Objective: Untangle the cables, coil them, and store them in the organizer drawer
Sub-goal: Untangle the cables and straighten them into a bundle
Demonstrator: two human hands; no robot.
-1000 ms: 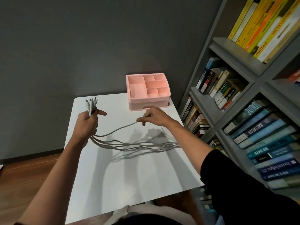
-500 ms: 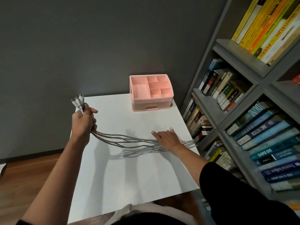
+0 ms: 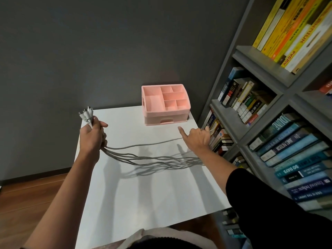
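Dim room, soft overhead light casting long arm shadows, wide-angle edge bending.

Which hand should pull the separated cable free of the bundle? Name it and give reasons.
Right. The separated cable runs straight into the curled fingers of the right hand, near the table edge with room to draw outward. The left hand grips the cable bundle by its plug ends, anchoring it.

A black sleeve (image 3: 269, 203) covered the person's right arm (down to about the elbow); the left arm (image 3: 62, 191) was bare.
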